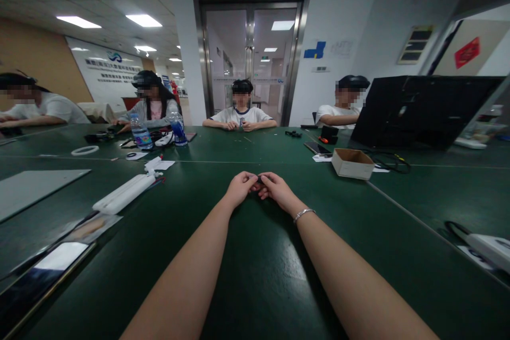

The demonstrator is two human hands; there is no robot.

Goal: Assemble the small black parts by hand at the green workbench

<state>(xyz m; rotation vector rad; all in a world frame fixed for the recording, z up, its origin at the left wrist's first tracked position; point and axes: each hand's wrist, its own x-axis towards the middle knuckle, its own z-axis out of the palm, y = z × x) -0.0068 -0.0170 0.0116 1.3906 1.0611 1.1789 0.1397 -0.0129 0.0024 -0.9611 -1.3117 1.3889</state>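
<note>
Both my arms stretch forward over the green table (255,276), and the hands meet near its middle. My left hand (241,188) is closed, thumb and fingers pinching one side of a small dark object (259,179). From the other side my right hand (274,189), with a silver bracelet (304,214) at its wrist, pinches the same object. Fingers cover most of it, and its kind cannot be made out.
At left lie a white power strip (123,193), a phone (43,287) and two bottles (141,133). A small cardboard box (353,163) and a black monitor (426,111) stand at right. Several people sit around the table, one directly opposite (241,111).
</note>
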